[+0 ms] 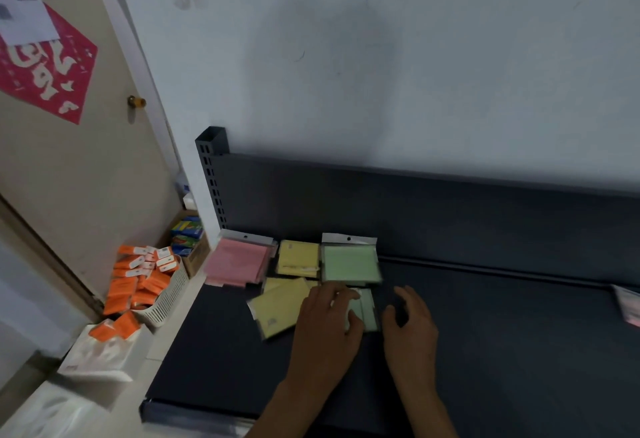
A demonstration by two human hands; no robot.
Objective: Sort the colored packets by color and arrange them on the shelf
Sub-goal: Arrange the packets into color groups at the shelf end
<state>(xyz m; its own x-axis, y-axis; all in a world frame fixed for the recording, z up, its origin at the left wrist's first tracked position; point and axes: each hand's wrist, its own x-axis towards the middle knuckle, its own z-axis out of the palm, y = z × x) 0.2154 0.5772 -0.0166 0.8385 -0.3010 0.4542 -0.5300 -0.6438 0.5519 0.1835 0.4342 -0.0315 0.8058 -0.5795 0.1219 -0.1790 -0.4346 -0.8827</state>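
Leaning over the dark shelf (485, 333), the person had both hands down among the packets. The left hand (329, 326) lay on a pale green packet (365, 309), fingers curled loosely over its left edge and top; whether it truly gripped or only pressed, the blur would not let me say. The right hand (410, 323) hovered just right of that packet, fingers relaxed and part spread, holding nothing. That green packet lay between the two hands, its long side running near to far, and the green stack (349, 262) it seemed bound for sat directly beyond it, almost touching, against the back panel. So the move ahead looked like a short push or lift straight away from the body, with the left hand nearer and already on it. Left of the green stack stood a yellow stack (298, 257), then a pink stack (237, 262). A loose yellow packet (277, 306) lay tilted just left of the left hand, not yet sorted.
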